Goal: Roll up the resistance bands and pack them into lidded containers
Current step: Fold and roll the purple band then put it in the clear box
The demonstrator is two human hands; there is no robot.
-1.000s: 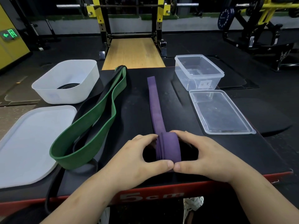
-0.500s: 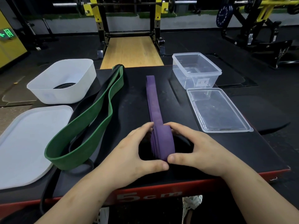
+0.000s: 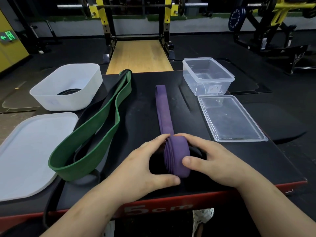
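We find the purple band (image 3: pixel 166 124) near the middle of the black surface (image 3: pixel 140 103). Its near part is wound into a roll (image 3: pixel 177 156) that stands on edge close to the red front edge. The unrolled rest lies flat and runs straight away from us.

Both hands are cupped on that roll. The left hand (image 3: pixel 145 166) has its fingers (image 3: pixel 159 139) curled over the far top of the coil and its thumb at the near bottom. The right hand (image 3: pixel 215 161) has its fingers curled over the far side and its thumb pressed on the outer wrap. So each hand is clamped on the roll from its own side.

To the left a green band (image 3: pixel 102 134) lies in a long loose loop. A black band (image 3: pixel 51 211) lies under it and trails off the front edge.

Further left stands a white tub (image 3: pixel 68 101) with a coiled black band (image 3: pixel 70 91) inside. Its white lid (image 3: pixel 29 151) lies flat in front of it.

To the right a clear container (image 3: pixel 207 77) sits open and upright. Its clear lid (image 3: pixel 230 118) lies just in front of it.

Beyond the surface we see a wooden platform (image 3: pixel 140 55) under a black and yellow rack (image 3: pixel 109 23).
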